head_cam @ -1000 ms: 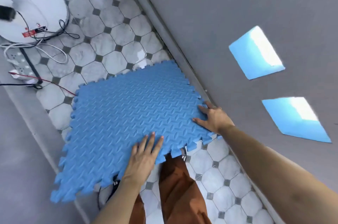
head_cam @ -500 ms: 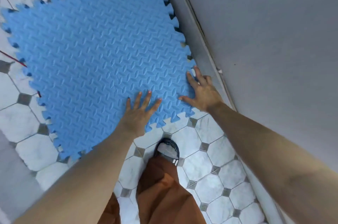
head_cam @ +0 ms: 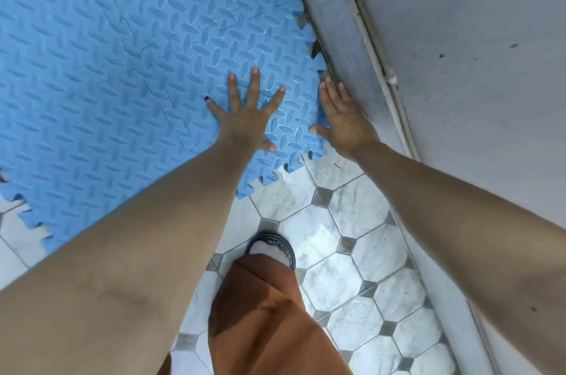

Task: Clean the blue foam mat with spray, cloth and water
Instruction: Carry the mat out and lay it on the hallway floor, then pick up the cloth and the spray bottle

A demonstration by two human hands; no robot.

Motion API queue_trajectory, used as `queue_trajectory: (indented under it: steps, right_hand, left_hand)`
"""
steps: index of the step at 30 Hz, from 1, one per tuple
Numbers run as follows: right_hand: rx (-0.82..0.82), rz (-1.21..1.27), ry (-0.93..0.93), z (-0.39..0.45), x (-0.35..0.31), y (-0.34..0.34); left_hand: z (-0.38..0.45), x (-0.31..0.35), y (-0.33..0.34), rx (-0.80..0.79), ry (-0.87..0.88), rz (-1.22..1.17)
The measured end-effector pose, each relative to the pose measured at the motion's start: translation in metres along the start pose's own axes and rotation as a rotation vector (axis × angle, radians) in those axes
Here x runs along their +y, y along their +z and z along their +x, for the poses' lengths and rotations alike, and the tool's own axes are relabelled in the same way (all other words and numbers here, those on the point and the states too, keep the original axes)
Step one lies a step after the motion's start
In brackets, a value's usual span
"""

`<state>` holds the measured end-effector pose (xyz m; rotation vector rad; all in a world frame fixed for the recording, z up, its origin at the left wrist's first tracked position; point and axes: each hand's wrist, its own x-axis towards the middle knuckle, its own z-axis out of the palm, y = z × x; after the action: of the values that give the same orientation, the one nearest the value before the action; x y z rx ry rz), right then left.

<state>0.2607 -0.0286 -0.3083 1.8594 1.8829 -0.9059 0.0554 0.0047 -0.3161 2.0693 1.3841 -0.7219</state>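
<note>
blue foam mat (head_cam: 116, 68) fills the upper left of the frame, flat on the tiled floor (head_cam: 333, 252), its right edge tight against the grey wall base (head_cam: 330, 22) at upper right. once spray and water go on, the glossy tiles look likely to turn slippery under the sandal (head_cam: 271, 247) at lower centre, and runoff could pool along that wall. the mat may also creep if pushed unevenly. counted: one mat, two hands, one sandalled foot; no spray or cloth in view. left hand (head_cam: 245, 117) lies spread and flat on the mat, gripping nothing; right hand (head_cam: 343, 123) rests open-palmed on its corner, fingers together.
</note>
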Motion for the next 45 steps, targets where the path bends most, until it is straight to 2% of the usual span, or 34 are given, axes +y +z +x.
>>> queue_trajectory:
  steps: [6,10,18,25,30,38,45]
  right_hand:
    - [-0.050,-0.061,0.082,-0.005,-0.015,-0.002]
    - [-0.057,-0.024,0.137,-0.032,-0.034,-0.017]
    - [-0.040,0.242,0.298,-0.170,-0.061,-0.086]
    - [-0.038,0.385,0.520,-0.302,-0.075,-0.094]
    - [0.027,0.546,0.741,-0.372,-0.094,-0.070]
    - [0.217,0.999,1.212,-0.514,-0.136,0.005]
    - [0.361,1.318,1.736,-0.653,-0.211,0.126]
  left_hand:
    - [-0.003,0.003,-0.010,-0.055,-0.001,0.013]
    - [-0.043,-0.004,-0.031,-0.046,0.044,0.094]
    - [-0.147,0.025,-0.137,0.001,0.185,0.248]
    - [-0.216,0.114,-0.192,0.015,0.384,0.286]
    - [-0.268,0.158,-0.185,-0.031,0.530,0.405]
    - [-0.359,0.203,-0.146,-0.144,0.831,0.733]
    - [-0.449,0.282,-0.046,-0.240,1.124,1.042]
